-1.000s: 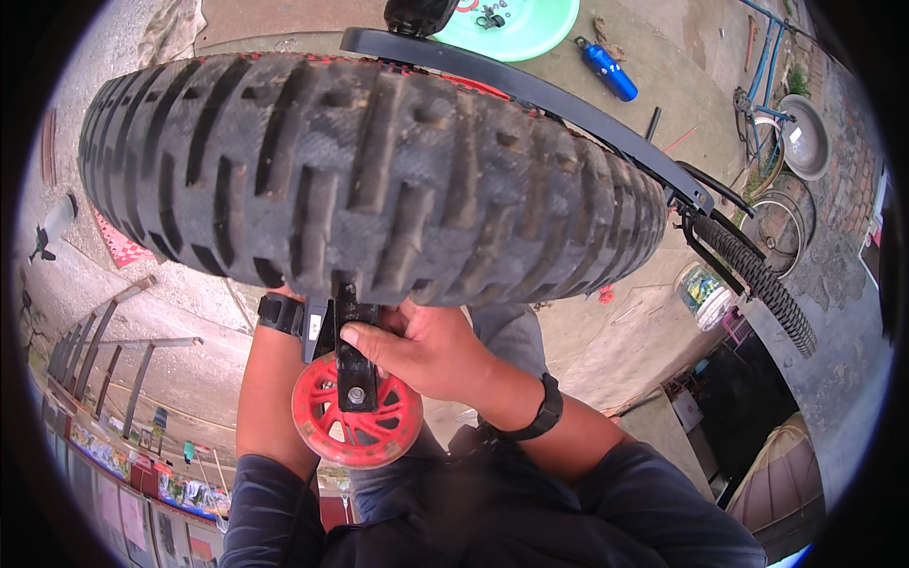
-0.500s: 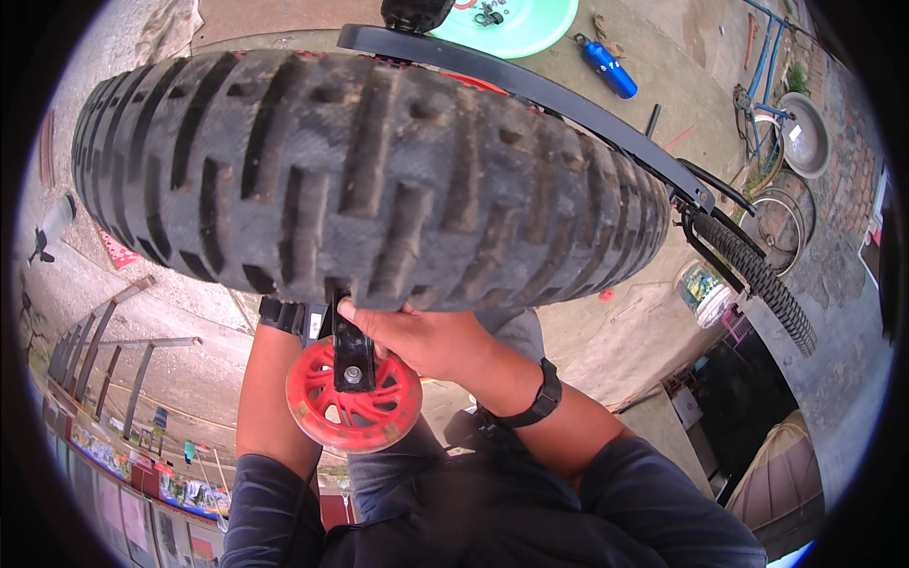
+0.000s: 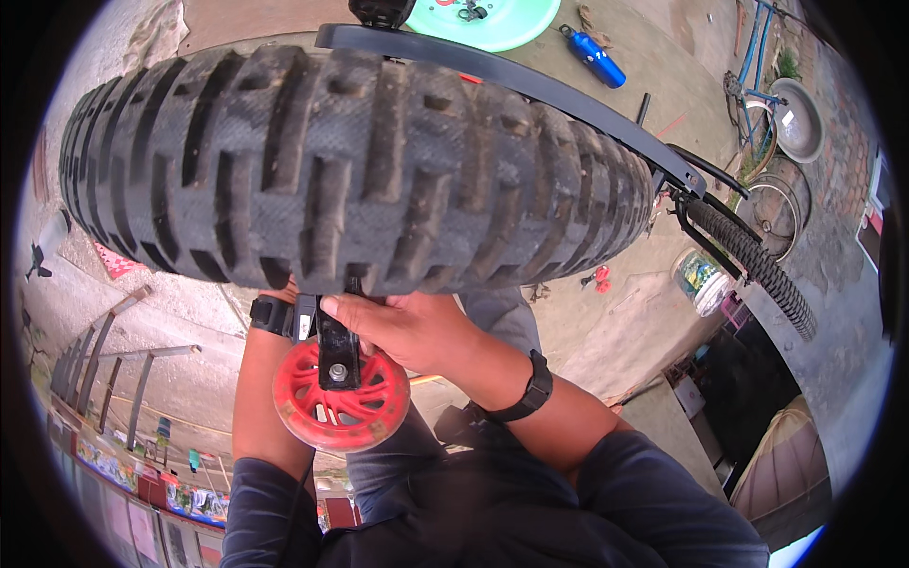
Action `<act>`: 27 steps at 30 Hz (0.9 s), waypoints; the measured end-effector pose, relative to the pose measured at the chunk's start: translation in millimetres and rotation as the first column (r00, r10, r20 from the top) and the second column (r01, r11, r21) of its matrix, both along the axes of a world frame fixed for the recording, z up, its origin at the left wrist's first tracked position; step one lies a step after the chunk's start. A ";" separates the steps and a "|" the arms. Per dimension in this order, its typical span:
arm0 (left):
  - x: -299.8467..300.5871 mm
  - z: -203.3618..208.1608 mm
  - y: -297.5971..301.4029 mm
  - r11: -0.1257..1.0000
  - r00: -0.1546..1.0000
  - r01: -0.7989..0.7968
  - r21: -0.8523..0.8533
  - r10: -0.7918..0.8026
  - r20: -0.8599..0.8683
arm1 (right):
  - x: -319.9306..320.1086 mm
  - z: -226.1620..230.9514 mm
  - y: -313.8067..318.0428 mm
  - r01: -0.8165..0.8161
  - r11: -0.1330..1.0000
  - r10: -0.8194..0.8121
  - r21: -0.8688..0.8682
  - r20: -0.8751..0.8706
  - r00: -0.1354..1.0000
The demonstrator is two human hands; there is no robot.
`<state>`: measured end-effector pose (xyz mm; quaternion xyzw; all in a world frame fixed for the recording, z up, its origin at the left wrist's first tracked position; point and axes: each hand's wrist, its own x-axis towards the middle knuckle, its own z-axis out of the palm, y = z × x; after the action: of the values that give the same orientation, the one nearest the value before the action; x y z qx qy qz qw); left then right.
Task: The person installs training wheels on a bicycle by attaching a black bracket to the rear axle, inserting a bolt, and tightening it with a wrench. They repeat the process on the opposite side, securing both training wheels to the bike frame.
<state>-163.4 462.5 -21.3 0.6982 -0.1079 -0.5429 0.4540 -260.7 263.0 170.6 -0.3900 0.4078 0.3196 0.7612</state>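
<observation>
A large knobby black bicycle tire (image 3: 360, 180) fills the upper middle of the view, close to me. Below its near edge hangs a small red training wheel (image 3: 294, 407), bolted to a black metal bracket (image 3: 338, 352). My right hand (image 3: 417, 331) is closed on this bracket, thumb along its front by the tire; its other fingers are partly hidden behind. Only a sliver of my left hand (image 3: 288, 288) shows beneath the tire, past the black wristband, so its fingers are out of sight. A dark grey mudguard (image 3: 511, 76) curves along the tire's far side.
Beyond the bicycle are a pale green basin (image 3: 511, 33) holding small parts and a blue bottle (image 3: 595, 59). A second knobby tire (image 3: 757, 265) is at right, beside a clear plastic jar (image 3: 703, 282). Farther right stand a metal basin (image 3: 800, 123) and a blue bicycle frame (image 3: 755, 57).
The tire, training wheel and both arms have shifted slightly left in the view. My right hand keeps its grip on the bracket. A red object on the ground shows more fully now.
</observation>
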 end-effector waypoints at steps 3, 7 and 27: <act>-0.6 1.9 -1.4 0.998 0.992 -0.065 -0.014 0.063 -0.106 | 2.6 -6.9 8.8 0.166 0.986 -0.163 -0.008 0.159 0.974; -3.7 7.0 -7.5 0.983 0.940 -0.182 -0.020 0.168 -0.297 | -1.7 -9.8 13.4 0.277 0.959 -0.284 0.063 0.205 0.937; -9.2 54.0 -35.5 0.856 0.264 -0.430 0.287 0.423 -0.867 | -8.5 -23.1 19.5 0.353 0.932 -0.363 0.085 0.228 0.903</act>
<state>-172.6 427.1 32.7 0.2868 0.3468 -0.6895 0.5675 -269.2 282.6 147.5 -0.3282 0.3706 0.1335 0.8585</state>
